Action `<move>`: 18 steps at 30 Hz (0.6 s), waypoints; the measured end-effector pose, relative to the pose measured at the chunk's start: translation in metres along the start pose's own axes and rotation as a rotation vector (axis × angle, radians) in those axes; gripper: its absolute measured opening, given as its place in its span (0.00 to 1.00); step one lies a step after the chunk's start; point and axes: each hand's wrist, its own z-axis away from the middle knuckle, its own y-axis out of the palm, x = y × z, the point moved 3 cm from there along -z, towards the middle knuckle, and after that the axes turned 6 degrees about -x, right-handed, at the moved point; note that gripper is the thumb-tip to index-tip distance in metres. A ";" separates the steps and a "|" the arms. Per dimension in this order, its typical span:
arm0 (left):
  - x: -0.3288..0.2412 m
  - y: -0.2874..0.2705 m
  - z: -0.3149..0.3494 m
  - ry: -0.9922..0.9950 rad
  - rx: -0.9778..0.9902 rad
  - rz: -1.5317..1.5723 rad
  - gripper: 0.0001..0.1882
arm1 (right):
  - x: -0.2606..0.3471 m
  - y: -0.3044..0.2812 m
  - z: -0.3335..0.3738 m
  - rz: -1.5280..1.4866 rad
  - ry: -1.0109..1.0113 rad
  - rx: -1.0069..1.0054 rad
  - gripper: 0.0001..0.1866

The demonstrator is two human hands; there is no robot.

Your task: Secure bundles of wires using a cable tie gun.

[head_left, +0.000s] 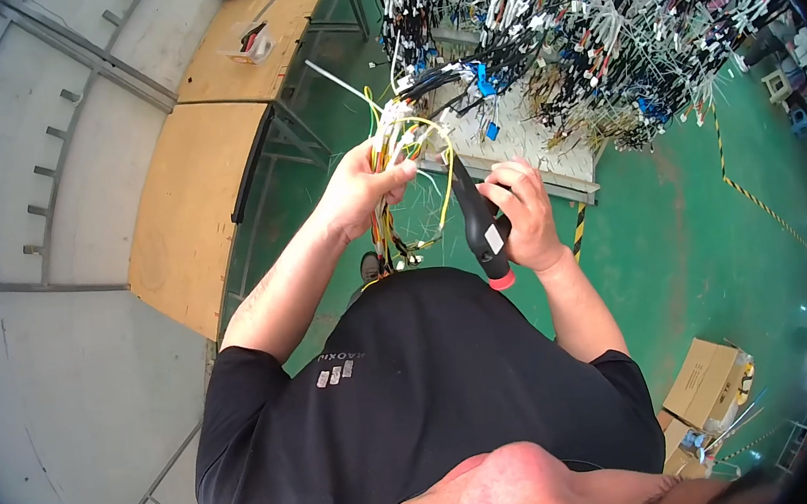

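My left hand (363, 188) is closed around a wire harness (394, 124) of yellow, red, black and white wires with pale connectors. Its loose ends hang below my fist, in front of my shirt. My right hand (525, 209) grips a black hand tool (474, 205) with a long body and a red end. The tool's narrow upper end is close to the harness, beside a looping yellow wire. I cannot tell whether the two touch, and part of my right fingers' hold is hidden behind the tool.
Masses of wire harnesses (586, 18) hang at the far right above a pale platform (569, 163). Wooden tables (190, 193) line the left wall, with a clear plastic box (245, 46) on one. Cardboard boxes (704, 381) stand on the green floor (667, 220) at lower right.
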 end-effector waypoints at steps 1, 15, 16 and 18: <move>0.001 -0.004 0.001 -0.007 -0.025 0.039 0.08 | -0.006 0.002 0.007 -0.102 0.051 0.013 0.24; -0.029 -0.032 0.002 -0.334 0.014 0.330 0.23 | -0.048 0.084 0.057 -0.910 0.596 0.160 0.29; -0.028 -0.033 0.002 -0.336 0.022 0.358 0.22 | -0.047 0.086 0.055 -0.948 0.594 0.152 0.27; -0.031 -0.026 0.006 -0.280 0.063 0.424 0.20 | -0.045 0.091 0.049 -1.015 0.565 0.166 0.27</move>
